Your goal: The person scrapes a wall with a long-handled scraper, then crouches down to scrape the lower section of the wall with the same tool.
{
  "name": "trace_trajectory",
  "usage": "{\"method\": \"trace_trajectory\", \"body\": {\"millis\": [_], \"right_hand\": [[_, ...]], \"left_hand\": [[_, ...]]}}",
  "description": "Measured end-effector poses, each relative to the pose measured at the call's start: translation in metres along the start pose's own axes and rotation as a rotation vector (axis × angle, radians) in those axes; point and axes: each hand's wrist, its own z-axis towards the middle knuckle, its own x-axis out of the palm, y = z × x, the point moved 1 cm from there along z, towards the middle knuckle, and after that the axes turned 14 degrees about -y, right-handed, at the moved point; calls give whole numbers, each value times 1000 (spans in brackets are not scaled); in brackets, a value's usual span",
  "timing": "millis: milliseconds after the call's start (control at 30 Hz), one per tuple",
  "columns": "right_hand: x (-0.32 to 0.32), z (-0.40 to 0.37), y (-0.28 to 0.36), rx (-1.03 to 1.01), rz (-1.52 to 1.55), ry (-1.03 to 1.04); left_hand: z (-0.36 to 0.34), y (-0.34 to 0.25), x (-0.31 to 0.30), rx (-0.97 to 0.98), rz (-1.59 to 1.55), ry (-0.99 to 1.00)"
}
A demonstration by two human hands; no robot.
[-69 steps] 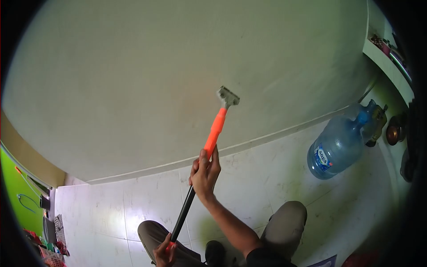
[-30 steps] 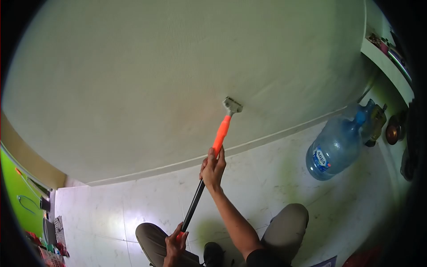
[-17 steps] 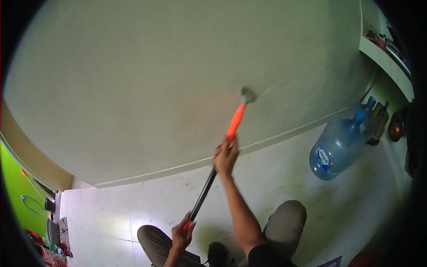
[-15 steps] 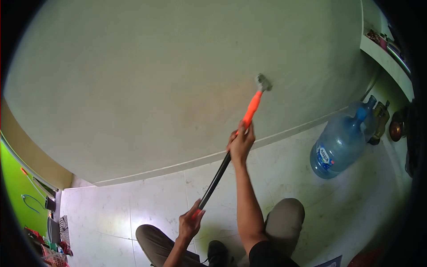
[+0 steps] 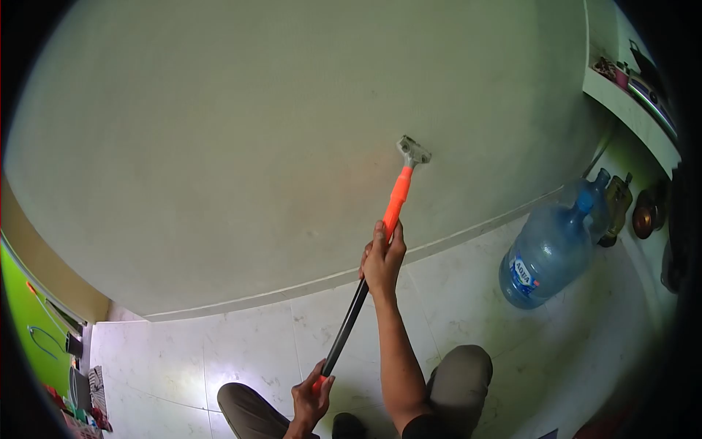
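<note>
A long-handled scraper [image 5: 399,193] with an orange grip, a black shaft and a grey metal head slants up from lower left. Its head [image 5: 414,150] is at the pale green wall [image 5: 219,146]; whether it touches is hard to tell. My right hand [image 5: 382,257] wraps round the lower part of the orange grip. Lower down, my left hand [image 5: 312,396] holds the orange bottom end of the shaft.
Large blue water bottles [image 5: 548,252] stand on the tiled floor [image 5: 256,351] at the right, below a white shelf [image 5: 632,117] with items on it. A green surface [image 5: 33,322], a grey bin [image 5: 79,388] and clutter are at the far left.
The scraper head has shifted slightly left and down in view, and both hands have come lower with it. The bottles and wall edge also sit a little lower and further left.
</note>
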Motion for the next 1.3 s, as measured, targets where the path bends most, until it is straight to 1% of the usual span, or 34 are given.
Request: {"method": "trace_trajectory", "body": {"millis": [33, 100, 167, 233, 300, 333, 433, 467, 500, 600, 633, 700, 767, 800, 867, 967, 1033, 1100, 1167, 1200, 1233, 1300], "right_hand": [[-1, 4, 5, -27, 10, -5], [-1, 2, 13, 51, 18, -16], [-2, -2, 11, 57, 0, 7], [2, -22, -1, 97, -7, 31], [4, -46, -7, 94, -12, 79], [5, -50, -7, 120, 8, 112], [9, -42, -25, 15, -54, 81], [11, -33, -55, -179, -57, 52], [7, -44, -48, -97, -24, 60], [8, -40, -25, 66, 49, 98], [6, -41, -20, 91, 53, 95], [6, -48, -5, 130, 66, 88], [4, -56, 4, 139, 81, 82], [3, -62, 7, 150, 81, 73], [-2, -67, 3, 160, 73, 59], [-8, -66, -15, 237, 106, 24], [-11, -59, -26, 263, 88, 0], [-10, -56, -30, 270, 69, -11], [-14, -49, -32, 251, 58, -3], [-15, -44, -32, 236, 44, 4], [-15, -39, -31, 215, 33, 14], [-12, -29, -38, 151, 5, 28]], "left_hand": [[4, -4, 3, 3, 0, 17], [-1, -7, 0, 44, -45, -26], [-9, -10, -8, 21, -57, -29], [-29, 3, -18, 5, -74, -42], [-51, 15, -26, -75, -204, -117], [-55, 24, -25, -52, -193, -142], [-51, 47, -10, -42, -124, -175], [-43, 52, -6, -13, -57, -158], [-37, 43, -13, 2, 21, -131], [-36, 18, -24, -29, 7, -105], [-35, 16, -26, -37, -4, -93], [-36, 18, -37, 5, -41, -66], [-35, 19, -49, 10, -9, -40], [-36, 21, -59, 9, -72, -6], [-39, 24, -71, 2, -187, 57], [-40, 26, -75, 75, -155, 66], [-39, 46, -69, 68, -180, 55], [-37, 51, -67, 57, -189, 43], [-40, 46, -55, 52, -183, 26], [-39, 37, -48, 88, -212, -9], [-36, 30, -44, 80, -216, 3], [-30, 32, -24, 110, -280, -42]]}}
